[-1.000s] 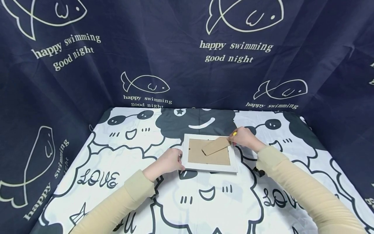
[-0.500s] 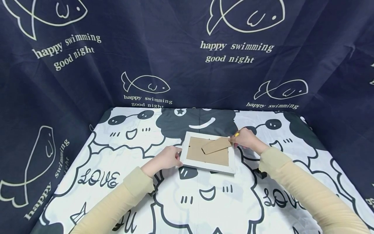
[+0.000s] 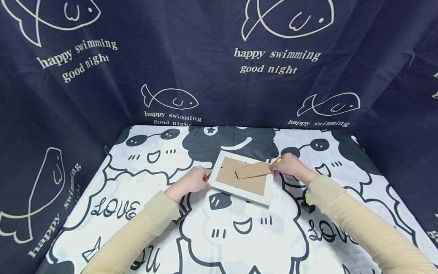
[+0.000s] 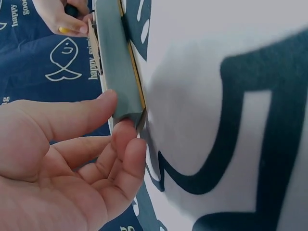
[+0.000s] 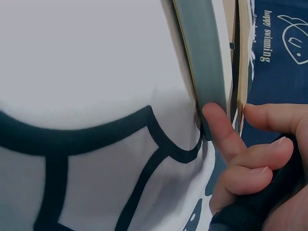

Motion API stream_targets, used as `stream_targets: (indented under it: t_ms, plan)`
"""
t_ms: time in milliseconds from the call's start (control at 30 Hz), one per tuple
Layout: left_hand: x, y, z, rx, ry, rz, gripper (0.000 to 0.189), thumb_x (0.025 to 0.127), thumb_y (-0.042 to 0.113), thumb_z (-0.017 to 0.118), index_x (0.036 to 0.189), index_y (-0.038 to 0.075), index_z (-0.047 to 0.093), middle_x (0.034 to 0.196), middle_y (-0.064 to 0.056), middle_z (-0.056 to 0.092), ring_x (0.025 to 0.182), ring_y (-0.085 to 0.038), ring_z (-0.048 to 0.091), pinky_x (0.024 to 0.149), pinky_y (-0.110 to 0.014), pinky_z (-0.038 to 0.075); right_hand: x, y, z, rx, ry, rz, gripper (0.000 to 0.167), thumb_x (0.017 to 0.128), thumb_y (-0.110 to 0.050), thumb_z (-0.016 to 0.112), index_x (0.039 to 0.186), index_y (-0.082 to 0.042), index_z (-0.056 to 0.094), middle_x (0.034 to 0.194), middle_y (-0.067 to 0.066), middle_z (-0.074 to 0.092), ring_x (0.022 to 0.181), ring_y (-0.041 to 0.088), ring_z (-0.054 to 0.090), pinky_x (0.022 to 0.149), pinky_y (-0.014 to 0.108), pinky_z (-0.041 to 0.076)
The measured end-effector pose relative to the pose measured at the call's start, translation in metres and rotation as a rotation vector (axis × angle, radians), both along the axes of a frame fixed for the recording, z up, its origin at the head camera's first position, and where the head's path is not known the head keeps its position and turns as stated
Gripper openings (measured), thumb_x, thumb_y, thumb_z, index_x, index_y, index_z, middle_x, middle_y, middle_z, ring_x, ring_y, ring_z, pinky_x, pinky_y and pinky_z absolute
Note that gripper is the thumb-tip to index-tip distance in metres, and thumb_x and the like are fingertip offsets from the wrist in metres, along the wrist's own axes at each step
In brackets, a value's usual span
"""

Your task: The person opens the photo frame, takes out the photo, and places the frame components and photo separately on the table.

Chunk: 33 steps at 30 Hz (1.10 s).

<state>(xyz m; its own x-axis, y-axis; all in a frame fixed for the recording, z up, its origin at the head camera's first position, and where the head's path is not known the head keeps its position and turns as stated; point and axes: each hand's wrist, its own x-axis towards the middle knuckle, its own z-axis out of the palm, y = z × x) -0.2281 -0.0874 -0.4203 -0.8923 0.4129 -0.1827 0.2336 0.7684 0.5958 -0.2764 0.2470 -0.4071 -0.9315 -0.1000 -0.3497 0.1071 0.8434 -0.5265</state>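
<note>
A white picture frame (image 3: 239,193) lies face down and slanted, its brown backing (image 3: 226,179) showing. Across the backing is a brown stand flap (image 3: 253,170), its free end at the right edge. My left hand (image 3: 195,179) pinches the frame's left edge; in the left wrist view the thumb is on top and fingertips (image 4: 126,134) are below. My right hand (image 3: 291,166) grips the right edge by the flap, with an index finger (image 5: 216,120) against the frame's side. Tucked in that hand is a dark tool (image 5: 240,214) with a yellow end (image 3: 279,160); its kind is hidden.
A white cloth (image 3: 239,243) with black cartoon drawings covers the table. Navy curtains (image 3: 219,68) printed with fish and lettering stand behind it and at both sides. A small black item (image 3: 308,206) shows under the right forearm.
Both hands have turned the frame clockwise as seen from above: its left side went up and away, its right side came nearer. The flap turned slightly. Both hands keep their hold.
</note>
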Motion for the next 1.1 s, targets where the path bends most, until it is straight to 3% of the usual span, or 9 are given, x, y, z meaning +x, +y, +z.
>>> stream_targets:
  t_ms: [233,467,700,1100]
  plan:
    - [-0.004,-0.003,-0.003,-0.016,0.021,0.058,0.041,0.078,0.004,0.072,0.117,-0.004,0.063,0.059,0.0,0.05,0.051,-0.011,0.043,0.047,-0.021,0.034,0.004,0.001,-0.001,-0.032,-0.033,0.014,0.033,0.084,-0.027,0.064,0.095,0.003,0.07,0.069,0.005,0.071,0.033,0.007,0.037,0.039,0.023,0.03]
    - [-0.01,-0.005,-0.004,-0.002,0.015,0.08,0.036,0.079,0.001,0.07,0.114,-0.003,0.066,0.063,0.0,0.051,0.056,-0.012,0.045,0.05,-0.021,0.035,0.012,0.0,0.001,-0.074,-0.043,0.0,0.028,0.084,-0.025,0.064,0.091,0.001,0.072,0.07,0.007,0.071,0.033,0.006,0.036,0.038,0.022,0.03]
    - [-0.015,-0.006,-0.005,-0.006,0.059,0.065,0.029,0.078,-0.001,0.071,0.107,-0.002,0.069,0.065,-0.001,0.054,0.059,-0.013,0.047,0.053,-0.021,0.036,0.016,0.004,0.0,-0.103,-0.051,0.013,0.026,0.083,-0.025,0.065,0.081,-0.001,0.074,0.064,0.005,0.069,0.033,0.006,0.036,0.038,0.023,0.03]
    - [-0.021,-0.009,-0.003,-0.02,0.088,0.039,0.024,0.079,-0.002,0.069,0.102,0.003,0.072,0.067,-0.003,0.058,0.061,-0.014,0.048,0.053,-0.021,0.038,0.026,0.003,0.005,-0.156,-0.082,0.019,0.025,0.082,-0.023,0.067,0.085,0.0,0.074,0.075,0.009,0.072,0.033,0.005,0.036,0.038,0.021,0.029]
